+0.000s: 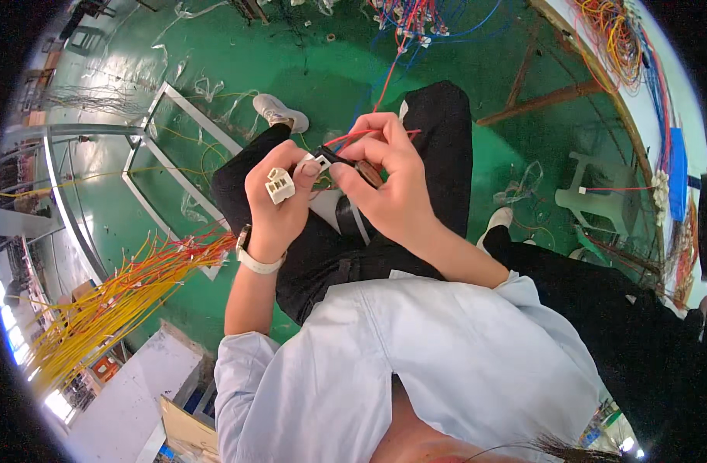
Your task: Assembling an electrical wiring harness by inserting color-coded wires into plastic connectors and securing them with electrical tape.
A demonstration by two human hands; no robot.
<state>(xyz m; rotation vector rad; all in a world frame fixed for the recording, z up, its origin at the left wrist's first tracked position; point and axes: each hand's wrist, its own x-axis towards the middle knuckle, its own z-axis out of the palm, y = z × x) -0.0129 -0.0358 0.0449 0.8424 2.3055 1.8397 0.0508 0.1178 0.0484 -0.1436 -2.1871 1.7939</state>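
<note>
My left hand (279, 204) is closed, with a white multi-slot plastic wire connector (279, 185) resting against its fingers. Between its thumb and fingertips is a smaller white connector piece (320, 161). My right hand (392, 181) is also closed, fingers bent around thin red wires (357, 136) that reach the small piece. A dark, slim item with a brownish end (368, 174) lies under the right fingers; its kind cannot be made out. Both hands meet above my lap, fingertips nearly touching. One red wire runs up from the hands to a hanging bundle of wires (411, 17).
Yellow and red wires (114, 305) spread out at the left beside a metal frame (180, 174). A pale plastic stool (600, 193) stands at the right, below a board edge hung with wires (612, 35). Another person's dark-clothed leg (569, 278) is close on the right. Plastic scraps litter the green floor.
</note>
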